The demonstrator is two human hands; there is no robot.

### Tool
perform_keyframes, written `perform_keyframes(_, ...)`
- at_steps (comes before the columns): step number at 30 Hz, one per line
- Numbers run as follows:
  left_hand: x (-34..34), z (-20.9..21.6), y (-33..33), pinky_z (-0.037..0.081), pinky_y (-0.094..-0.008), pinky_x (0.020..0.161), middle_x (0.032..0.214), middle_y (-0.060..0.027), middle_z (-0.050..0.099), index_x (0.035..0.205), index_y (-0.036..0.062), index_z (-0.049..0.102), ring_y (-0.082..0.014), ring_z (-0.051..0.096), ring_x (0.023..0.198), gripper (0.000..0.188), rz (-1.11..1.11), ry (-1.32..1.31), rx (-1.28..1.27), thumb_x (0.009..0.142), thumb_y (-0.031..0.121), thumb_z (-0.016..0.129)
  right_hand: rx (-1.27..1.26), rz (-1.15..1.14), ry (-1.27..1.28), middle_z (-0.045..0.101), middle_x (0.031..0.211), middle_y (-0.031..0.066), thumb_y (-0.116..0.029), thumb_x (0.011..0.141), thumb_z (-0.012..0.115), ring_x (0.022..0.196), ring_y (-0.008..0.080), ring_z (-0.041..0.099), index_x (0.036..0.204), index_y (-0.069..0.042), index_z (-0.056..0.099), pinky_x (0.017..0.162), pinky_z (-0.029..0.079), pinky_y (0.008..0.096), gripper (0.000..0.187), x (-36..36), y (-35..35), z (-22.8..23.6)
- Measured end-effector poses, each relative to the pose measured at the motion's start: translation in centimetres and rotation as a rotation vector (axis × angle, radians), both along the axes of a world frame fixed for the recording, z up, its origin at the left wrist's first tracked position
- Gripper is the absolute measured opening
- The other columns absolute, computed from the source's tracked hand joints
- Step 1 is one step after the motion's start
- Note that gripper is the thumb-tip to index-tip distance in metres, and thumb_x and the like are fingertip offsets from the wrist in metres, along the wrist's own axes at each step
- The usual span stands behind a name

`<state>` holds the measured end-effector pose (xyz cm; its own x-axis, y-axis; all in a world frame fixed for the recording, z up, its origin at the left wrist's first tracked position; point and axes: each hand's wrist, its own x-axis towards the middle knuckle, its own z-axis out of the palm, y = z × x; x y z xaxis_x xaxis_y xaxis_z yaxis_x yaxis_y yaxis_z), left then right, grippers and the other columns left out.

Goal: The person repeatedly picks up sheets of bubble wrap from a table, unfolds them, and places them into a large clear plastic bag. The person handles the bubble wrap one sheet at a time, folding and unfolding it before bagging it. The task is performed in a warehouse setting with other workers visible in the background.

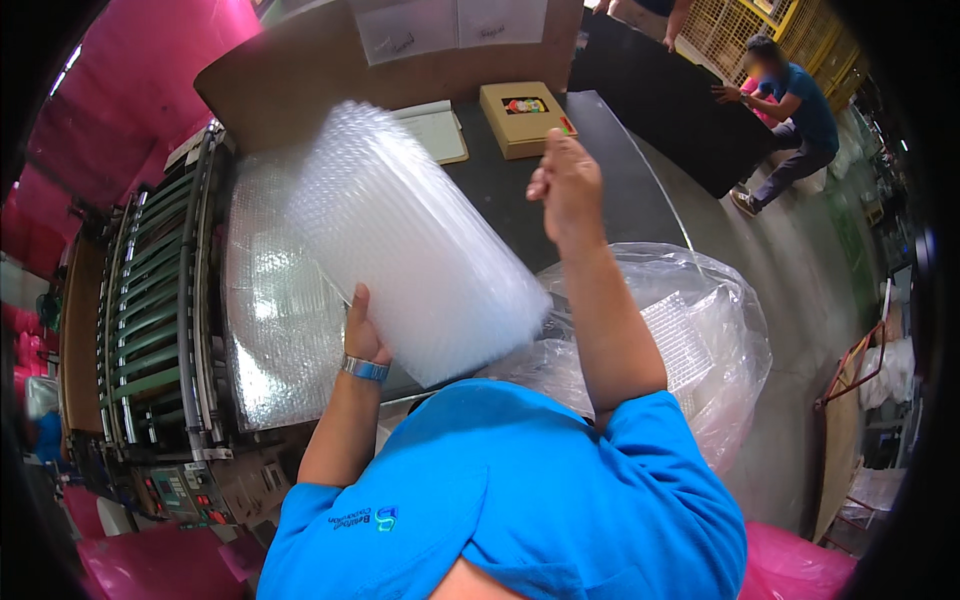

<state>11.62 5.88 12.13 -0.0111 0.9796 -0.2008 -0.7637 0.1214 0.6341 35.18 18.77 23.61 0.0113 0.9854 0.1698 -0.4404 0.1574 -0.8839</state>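
A thick stack of clear bubble wrap sheets [420, 250], slightly blurred, is tilted above the table in front of me. My left hand [367, 332], with a metal watch on its wrist, grips the stack's near left edge. Its thumb shows, while its other fingers are hidden by the wrap. Right of the stack and apart from it, my right hand [572, 190] is raised with its fingers curled closed. Whether they hold anything small cannot be made out. Beyond that hand lies a brown cardboard box [510, 145] with a colourful picture on top. More bubble wrap [280, 370] lies flat at the left.
A roller machine [150, 310] with a button panel borders the table on the left. An open notebook [437, 132] lies at the back. On the right is a large clear plastic bag [735, 330] with bubble wrap inside. Farther off, people handle a large black board [660, 100].
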Motion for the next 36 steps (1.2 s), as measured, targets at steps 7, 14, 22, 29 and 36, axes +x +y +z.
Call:
perform_keyframes(7,-1.2,0.5,0.4,0.036,-0.0478,0.091,0.123,-0.0168,0.043,0.125,0.0046,0.034,-0.0329,0.044,0.109,0.069,-0.009,-0.302,-0.021,0.078,0.053,0.049,-0.083,0.036,-0.003,0.046,0.057,-0.0005,-0.022,0.086,0.050,0.045,0.0083,0.046,0.071,-0.009,0.048,0.043,0.042,0.0218,0.021,1.7,-1.9,-0.6)
perform_keyframes(14,-0.9,0.5,0.4,0.036,-0.0479,0.091,0.122,-0.0166,0.044,0.125,0.0044,0.034,-0.0327,0.044,0.109,0.069,-0.051,-0.360,-0.004,0.078,0.053,0.048,-0.099,0.161,-0.031,0.050,0.061,0.0008,-0.021,0.086,0.050,0.050,0.0087,0.050,0.075,-0.008,0.050,0.046,0.044,0.0223,0.017,1.4,-3.2,-1.1)
perform_keyframes(22,-0.9,1.2,0.2,0.036,-0.0448,0.092,0.121,-0.0177,0.043,0.125,0.0036,0.033,-0.0310,0.043,0.110,0.068,0.020,-0.073,-0.079,0.078,0.048,0.052,-0.153,0.517,-0.165,0.048,0.109,0.0166,-0.049,0.075,0.058,0.093,0.0195,0.052,0.126,-0.001,0.030,0.077,0.045,0.0307,0.074,0.4,-4.5,-0.1)
perform_keyframes(29,0.4,6.6,1.4,0.042,-0.0396,0.086,0.117,-0.0185,0.045,0.127,0.0039,0.026,-0.0244,0.050,0.103,0.073,0.039,0.506,0.183,0.077,0.051,0.052,-0.122,0.524,-0.315,0.040,0.120,0.0232,-0.028,0.067,0.069,0.110,0.0320,0.042,0.127,0.004,0.023,0.093,0.033,0.0390,0.083,0.3,-4.5,-3.9)
perform_keyframes(36,0.6,6.8,0.3,0.049,-0.0326,0.072,0.102,-0.0120,0.056,0.126,0.0064,0.028,-0.0209,0.058,0.089,0.056,-0.228,0.018,0.277,0.087,0.045,0.038,-0.367,0.479,0.493,0.050,0.112,0.0142,-0.034,0.072,0.061,0.100,0.0274,0.050,0.118,-0.001,0.041,0.085,0.042,0.0388,0.060,4.1,-6.3,-7.6)
